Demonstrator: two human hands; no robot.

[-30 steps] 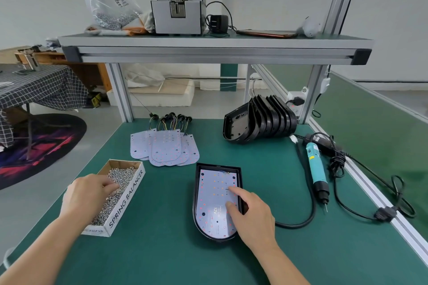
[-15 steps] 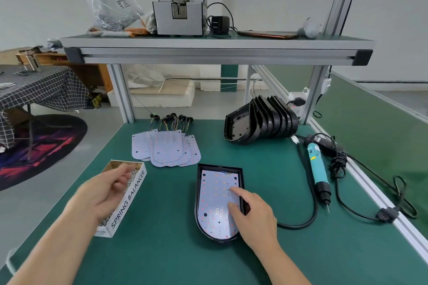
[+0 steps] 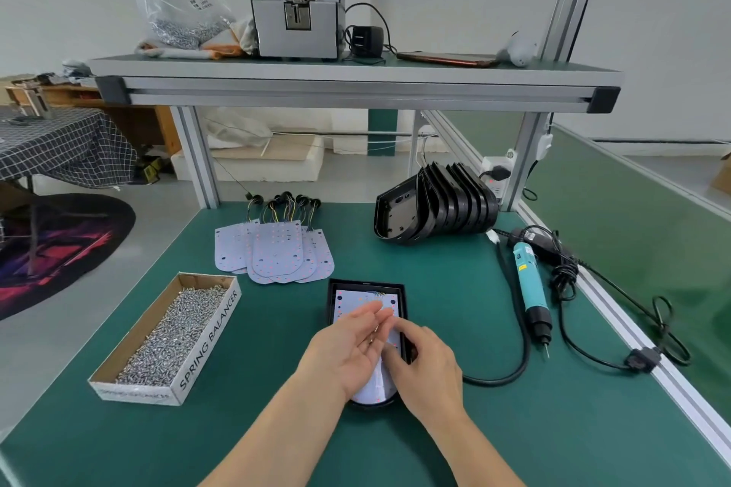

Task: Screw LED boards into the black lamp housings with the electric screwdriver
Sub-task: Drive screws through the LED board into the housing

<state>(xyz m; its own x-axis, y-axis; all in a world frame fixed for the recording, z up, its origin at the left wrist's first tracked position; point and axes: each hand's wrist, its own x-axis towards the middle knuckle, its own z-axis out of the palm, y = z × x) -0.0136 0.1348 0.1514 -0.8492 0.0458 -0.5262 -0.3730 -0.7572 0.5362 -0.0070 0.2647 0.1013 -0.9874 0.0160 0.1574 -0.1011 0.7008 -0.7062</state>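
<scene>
LED board [image 3: 356, 302] sits in the black lamp housing [image 3: 331, 300] near-centre on the table [image 3: 435, 281], under the flat, palm-up left grip [image 3: 352, 352] carrying screws [image 3: 372, 338], while the right grip [image 3: 427, 364], fingers curled, reaches for one, hold unclear; best lift one singly and stand it upright in a hole.

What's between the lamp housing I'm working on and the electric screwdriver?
Head view: one thick black cable lying on the green mat, between lamp housing and electric screwdriver; nothing else.
</scene>
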